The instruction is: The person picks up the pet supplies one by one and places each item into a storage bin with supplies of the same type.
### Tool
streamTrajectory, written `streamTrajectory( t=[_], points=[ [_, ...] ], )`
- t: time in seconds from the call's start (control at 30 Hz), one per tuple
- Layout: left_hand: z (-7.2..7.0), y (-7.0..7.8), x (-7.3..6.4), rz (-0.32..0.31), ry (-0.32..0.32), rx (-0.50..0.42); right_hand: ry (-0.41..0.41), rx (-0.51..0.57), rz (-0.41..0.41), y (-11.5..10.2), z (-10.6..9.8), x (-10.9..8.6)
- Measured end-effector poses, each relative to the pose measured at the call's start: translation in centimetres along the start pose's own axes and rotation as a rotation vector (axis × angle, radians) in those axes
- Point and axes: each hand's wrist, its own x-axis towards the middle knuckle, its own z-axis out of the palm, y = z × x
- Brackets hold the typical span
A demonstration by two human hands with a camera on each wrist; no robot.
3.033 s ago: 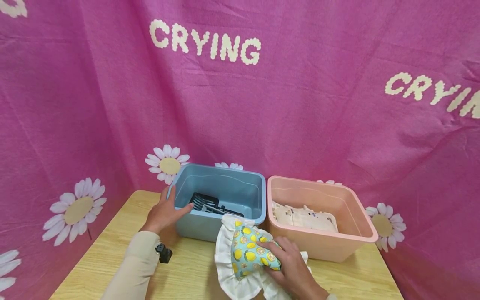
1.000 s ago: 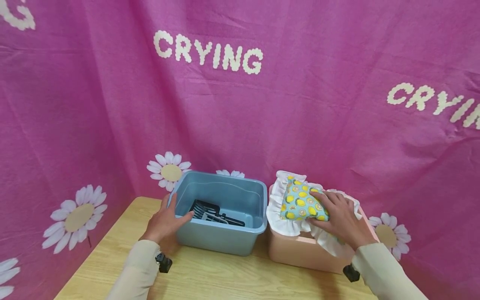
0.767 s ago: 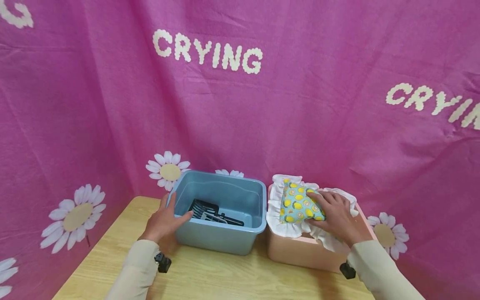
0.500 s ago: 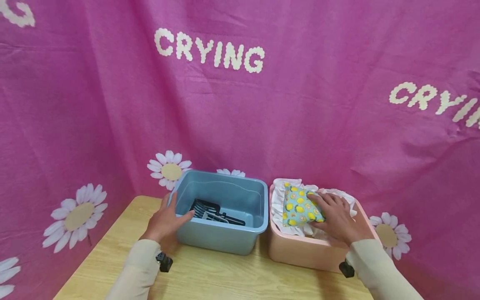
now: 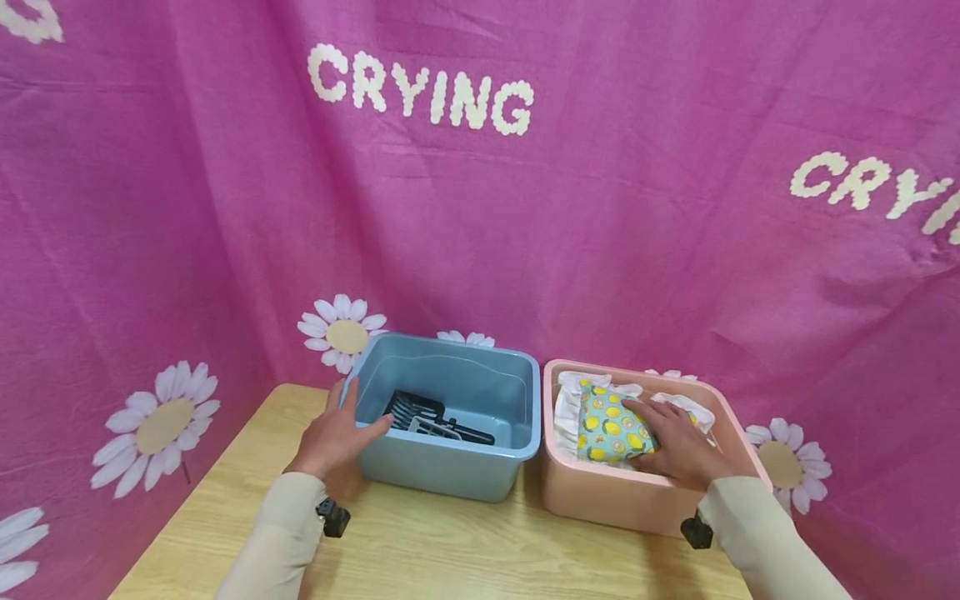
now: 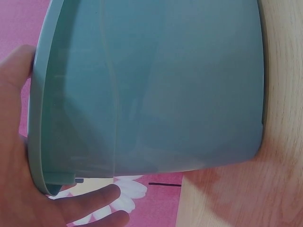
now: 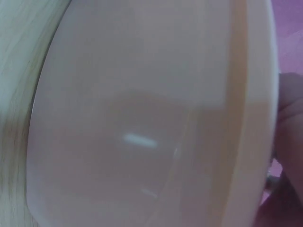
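My right hand [image 5: 678, 442] grips a small cushion [image 5: 611, 425] by its bunched middle, inside the pink bin [image 5: 600, 492]. Yellow lemons on light blue cover the cushion, and a white ruffle runs round it. In the right wrist view the bin's wall [image 7: 118, 118] hides most of that hand and all of the cushion. At the front left corner of the blue bin [image 5: 442, 471], my left hand [image 5: 330, 437] rests with thumb and fingers spread along the rim. The left wrist view has the thumb at the rim [image 6: 37, 113] and straight fingers [image 6: 90, 203] beside the corner.
Inside the blue bin lie a black slotted utensil [image 5: 412, 406] and a grey-handled tool [image 5: 435, 427]. Both bins stand side by side on a wooden table [image 5: 435, 550], close to a magenta curtain [image 5: 600, 208] with daisies and lettering.
The right hand has carried the cushion from in front of the bins, up over the pink bin's rim and down inside, covering the cream printed cloth there. The left hand has stayed put.
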Motion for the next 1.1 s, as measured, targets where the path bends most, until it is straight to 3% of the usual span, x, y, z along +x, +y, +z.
streamTrajectory(
  t=[0.27, 0.4, 0.53, 0.67, 1.1],
  points=[
    [0.0, -0.1, 0.0, -0.006, -0.008, -0.003, -0.085, 0.064, 0.028, -0.7, -0.7, -0.2],
    [0.1, -0.3, -0.2, -0.012, -0.012, 0.002, -0.069, 0.094, 0.017, -1.1, -1.0, -0.2],
    [0.1, -0.3, -0.1, -0.007, -0.002, 0.006, -0.037, 0.049, -0.009, -1.0, -1.1, 0.0],
    [0.2, -0.2, 0.1, 0.001, 0.0, 0.012, -0.032, 0.028, 0.018, -0.7, -1.0, 0.2],
    [0.0, 0.0, 0.1, -0.007, -0.008, 0.0, -0.297, 0.13, 0.22, -1.4, -0.4, 0.8]
  ],
)
